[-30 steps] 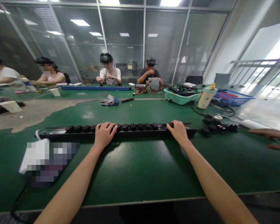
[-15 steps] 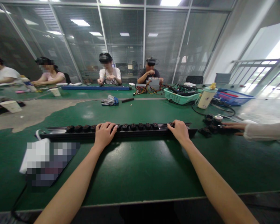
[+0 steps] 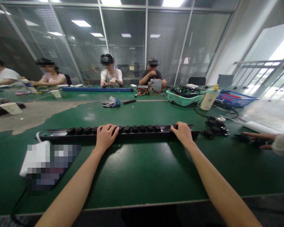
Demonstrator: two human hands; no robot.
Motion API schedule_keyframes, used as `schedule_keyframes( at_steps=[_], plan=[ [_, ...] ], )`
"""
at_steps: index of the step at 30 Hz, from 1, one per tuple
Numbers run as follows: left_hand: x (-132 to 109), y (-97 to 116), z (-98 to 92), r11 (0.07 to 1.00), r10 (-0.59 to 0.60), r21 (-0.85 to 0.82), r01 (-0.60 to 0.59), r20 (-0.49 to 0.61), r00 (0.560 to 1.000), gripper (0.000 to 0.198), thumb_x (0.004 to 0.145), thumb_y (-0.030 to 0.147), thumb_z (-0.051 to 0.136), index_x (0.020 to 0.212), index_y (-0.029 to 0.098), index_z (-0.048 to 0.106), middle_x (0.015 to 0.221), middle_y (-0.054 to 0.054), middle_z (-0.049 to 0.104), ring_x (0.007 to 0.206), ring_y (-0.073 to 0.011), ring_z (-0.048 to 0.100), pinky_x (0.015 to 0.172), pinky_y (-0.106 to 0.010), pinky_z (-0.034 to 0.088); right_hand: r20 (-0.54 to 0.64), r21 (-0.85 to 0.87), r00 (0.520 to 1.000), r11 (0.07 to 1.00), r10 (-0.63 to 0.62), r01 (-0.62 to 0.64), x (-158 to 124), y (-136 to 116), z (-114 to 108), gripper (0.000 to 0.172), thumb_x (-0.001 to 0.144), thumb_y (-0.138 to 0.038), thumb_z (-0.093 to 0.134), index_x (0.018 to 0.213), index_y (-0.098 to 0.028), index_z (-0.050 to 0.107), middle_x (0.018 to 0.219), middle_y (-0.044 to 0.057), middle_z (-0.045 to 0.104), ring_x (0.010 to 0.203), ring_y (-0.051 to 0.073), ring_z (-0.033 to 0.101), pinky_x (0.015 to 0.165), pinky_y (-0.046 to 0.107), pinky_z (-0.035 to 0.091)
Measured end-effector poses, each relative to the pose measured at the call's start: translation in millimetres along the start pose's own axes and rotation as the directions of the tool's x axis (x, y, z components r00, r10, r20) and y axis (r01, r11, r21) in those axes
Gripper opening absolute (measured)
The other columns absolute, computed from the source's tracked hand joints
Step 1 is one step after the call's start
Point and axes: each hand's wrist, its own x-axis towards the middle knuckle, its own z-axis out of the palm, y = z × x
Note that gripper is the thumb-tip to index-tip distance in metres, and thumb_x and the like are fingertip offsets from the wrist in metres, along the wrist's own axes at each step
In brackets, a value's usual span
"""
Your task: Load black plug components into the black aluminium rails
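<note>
Green workbench [image 3: 142, 179] fills my view, and my left hand [image 3: 106, 137] and right hand [image 3: 183, 133] curl closed on the long black rail [image 3: 142, 135] with round knobs, apart, probably for holding it steady.

On our bench [image 3: 142, 179]: socket strip [image 3: 137, 135]
Right of our strip: loose sockets [image 3: 214, 130]
Behind our strip: crumpled glove [image 3: 111, 102], mesh basket [image 3: 183, 99]
</note>
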Motion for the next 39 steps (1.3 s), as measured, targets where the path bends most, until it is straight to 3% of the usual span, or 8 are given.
schedule_keyframes(
  at_steps=[17,39],
  plan=[
    [-1,0,-0.7,1.000,-0.016,-0.027,0.016,0.003,1.000,0.044,0.104,0.047,0.036,0.114,0.024,0.073,0.118,-0.011,0.072,0.113,-0.0294,0.061,0.104,-0.049,0.034,-0.005,0.009,0.996,0.996,0.090,-0.090,5,18,-2,0.027,0.091,-0.041,0.059,0.089,-0.016,0.068,0.092,0.015,0.072,0.090,0.027,0.063,0.079,0.034,0.045],
    [-1,-1,-0.6,1.000,-0.008,0.000,0.008,0.004,1.000,0.045,0.105,0.048,0.034,0.114,0.025,0.072,0.119,-0.010,0.072,0.112,-0.0290,0.062,0.103,-0.048,0.034,0.043,0.003,0.985,0.986,0.166,-0.166,4,19,-4,0.027,0.089,-0.041,0.063,0.097,-0.015,0.065,0.095,0.016,0.073,0.092,0.028,0.068,0.077,0.033,0.046]
  ],
)
